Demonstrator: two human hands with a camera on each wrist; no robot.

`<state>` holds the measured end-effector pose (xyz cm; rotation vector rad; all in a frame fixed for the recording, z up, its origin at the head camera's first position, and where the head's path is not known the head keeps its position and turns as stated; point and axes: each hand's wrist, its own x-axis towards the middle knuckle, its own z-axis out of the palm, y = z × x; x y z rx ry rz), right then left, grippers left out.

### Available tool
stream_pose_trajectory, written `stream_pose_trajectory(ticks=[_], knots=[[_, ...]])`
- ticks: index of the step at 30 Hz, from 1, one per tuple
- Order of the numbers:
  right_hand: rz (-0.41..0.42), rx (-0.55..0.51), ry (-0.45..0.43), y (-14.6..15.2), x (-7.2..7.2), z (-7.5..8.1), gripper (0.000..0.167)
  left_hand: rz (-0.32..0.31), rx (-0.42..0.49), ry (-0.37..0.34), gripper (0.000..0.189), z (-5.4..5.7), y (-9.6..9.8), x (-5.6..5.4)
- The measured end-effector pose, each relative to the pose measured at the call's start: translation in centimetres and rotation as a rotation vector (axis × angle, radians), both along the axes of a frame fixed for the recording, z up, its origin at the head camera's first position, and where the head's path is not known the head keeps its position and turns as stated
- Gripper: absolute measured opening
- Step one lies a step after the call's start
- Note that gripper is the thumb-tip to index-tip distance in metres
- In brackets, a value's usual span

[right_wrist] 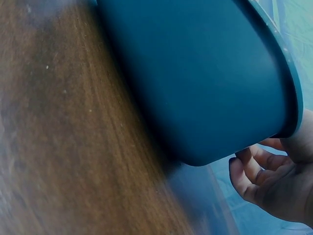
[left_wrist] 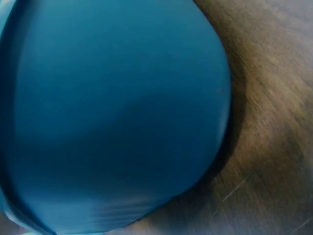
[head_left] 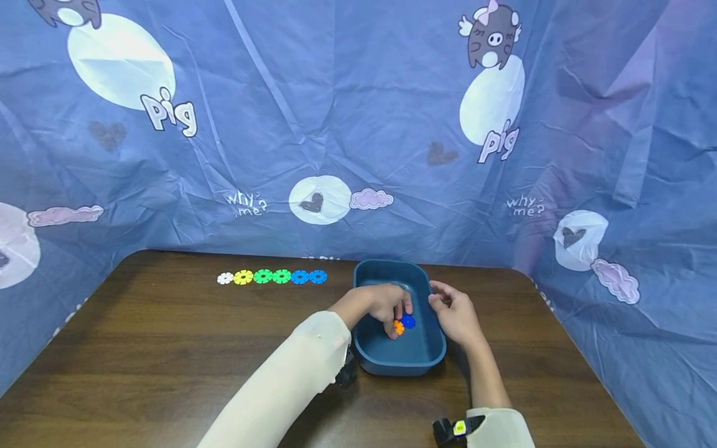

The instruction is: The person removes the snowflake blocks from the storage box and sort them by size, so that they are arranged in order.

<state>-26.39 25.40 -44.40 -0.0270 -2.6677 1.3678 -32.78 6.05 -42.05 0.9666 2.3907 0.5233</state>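
Note:
A dark teal plastic bin [head_left: 422, 354] stands on the table; its wall also fills much of the left wrist view. My left hand [head_left: 381, 303] reaches down into it, fingers bent, thumb and forefinger at an orange flower-shaped disc [head_left: 399, 328], which they appear to pinch. Beside that disc, touching or nearly so, is a dark blue disc [head_left: 409, 321]. At the bin's right side, my right hand [head_left: 458, 317] holds the rim by thumb and forefinger; the right wrist view shows the other fingers [right_wrist: 239, 178] curled by the outer wall. The left wrist view shows no hand.
Left of the bin, towards the back of the brown wooden table [head_left: 185, 336], flower discs lie in a row: a white one [head_left: 225, 279], a yellow one [head_left: 243, 277], two green ones [head_left: 272, 276] and two blue ones [head_left: 309, 277]. A blue printed cloth [head_left: 381, 124] hangs behind.

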Motion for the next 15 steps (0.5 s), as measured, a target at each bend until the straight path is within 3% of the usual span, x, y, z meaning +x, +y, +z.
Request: stream_pose_trajectory(ticks=[9, 15], knots=[[0.005, 0.006, 0.018, 0.06, -0.05, -0.12, 0.036, 0.005, 0.042, -0.040, 0.041, -0.09, -0.05, 0.06], [0.006, 0.008, 0.023, 0.15, 0.00, 0.02, 0.036, -0.049, 0.062, -0.022, 0.023, 0.27, -0.12, -0.07]])
